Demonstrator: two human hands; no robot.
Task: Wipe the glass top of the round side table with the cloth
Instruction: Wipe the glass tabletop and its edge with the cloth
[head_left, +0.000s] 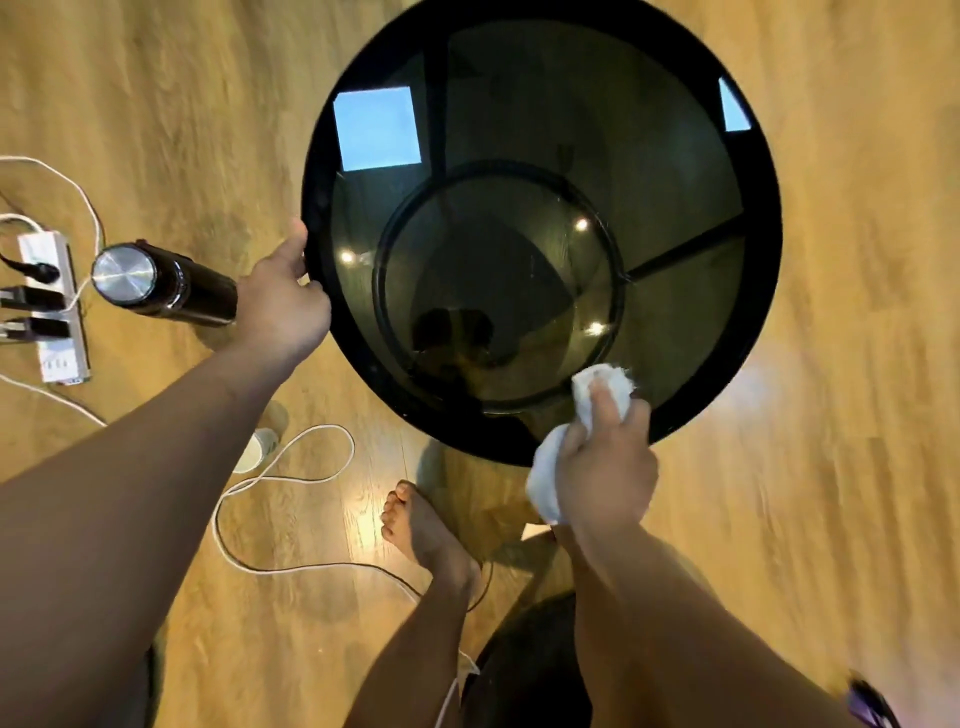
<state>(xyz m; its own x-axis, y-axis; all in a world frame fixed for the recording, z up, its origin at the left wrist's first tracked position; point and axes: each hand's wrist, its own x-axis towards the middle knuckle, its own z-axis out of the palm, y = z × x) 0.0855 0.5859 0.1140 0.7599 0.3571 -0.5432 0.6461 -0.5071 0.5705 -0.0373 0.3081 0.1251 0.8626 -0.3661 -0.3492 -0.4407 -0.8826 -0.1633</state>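
At the near right edge of the round side table (313, 171), our right hand (608, 467) clutched a bunched white cloth (545, 470), fingers curled round it. The hand pressed one end of the cloth onto the dark glass top (519, 104), just inside the black rim. The other end of the cloth hung out below the hand, over the floor. Our left hand (283, 301) grasped the rim on the table's left side, thumb at the edge and fingers hidden beneath. Through the glass we saw a smaller ring and straight struts of the frame below. On the glass lay bright reflections of rectangular panels and small lights. On the wooden floor (156, 104) left of the table stood a dark bottle (171, 283) with a metal cap, just beside the left wrist. Farther left lay a white power strip (52, 306) with plugs in it. A white cable (291, 467) looped across the floor near our bare foot (421, 530).
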